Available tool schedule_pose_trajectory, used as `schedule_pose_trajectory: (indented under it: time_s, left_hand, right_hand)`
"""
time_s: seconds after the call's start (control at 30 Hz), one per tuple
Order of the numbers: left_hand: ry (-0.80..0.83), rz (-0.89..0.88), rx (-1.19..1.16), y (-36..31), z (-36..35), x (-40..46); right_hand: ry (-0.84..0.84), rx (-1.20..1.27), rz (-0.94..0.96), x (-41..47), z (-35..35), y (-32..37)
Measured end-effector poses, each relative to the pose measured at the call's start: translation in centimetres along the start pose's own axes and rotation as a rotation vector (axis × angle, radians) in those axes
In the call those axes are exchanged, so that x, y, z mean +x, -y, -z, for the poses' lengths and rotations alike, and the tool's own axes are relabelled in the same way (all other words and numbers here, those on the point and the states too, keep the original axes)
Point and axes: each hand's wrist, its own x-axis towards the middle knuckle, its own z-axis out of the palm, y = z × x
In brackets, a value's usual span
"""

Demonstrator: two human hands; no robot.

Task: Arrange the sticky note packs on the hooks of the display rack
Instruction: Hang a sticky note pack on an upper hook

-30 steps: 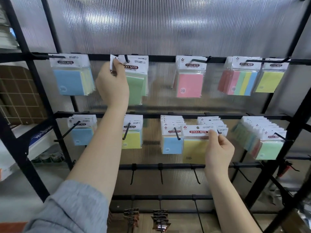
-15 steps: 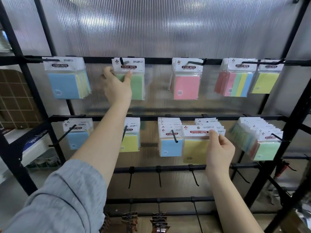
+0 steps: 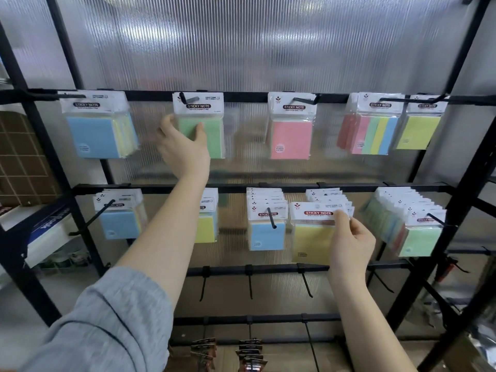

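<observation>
Nearest to us, our right hand pinched the white header card of a yellow sticky note pack, thumb and fingertips closed on its upper right corner. The pack hung in front of the middle rail, its header overlapping a row of packs already threaded on a hook there. We could not see that hook's tip behind the card, so we could not tell whether the pack was on it or only held against it. We judged that the coming move turned on this: the hook ran straight out toward us, so the pack's punched hole had to face along that line and slide away from us, down the hook's length. The right hand was much the nearer to that hook.

Farther off and higher, our left hand touched the green pack hanging on the top rail hook, thumb on its front face and fingers at its left edge, loosely spread rather than gripping. Past it stood the ribbed translucent panel.
</observation>
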Motion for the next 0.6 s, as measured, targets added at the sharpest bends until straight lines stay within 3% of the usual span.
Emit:
schedule_pose_trajectory:
  time_s: [0.1, 0.2, 0.6]
  left_hand:
    - [-0.056, -0.023, -0.039, 0.2, 0.3, -1.9]
    - [-0.003, -0.082, -0.066, 0.2, 0.4, -3.6]
    - [0.568, -0.119, -0.115, -3.6, -0.5, -11.1]
  right_hand:
    - [-0.015, 0.001, -0.01, 0.3, 0.5, 0.0]
    - [-0.034, -0.001, -0.02, 0.8, 1.3, 0.2]
    - [-0.023, -0.026, 0.07, 5.8, 6.8, 2.4]
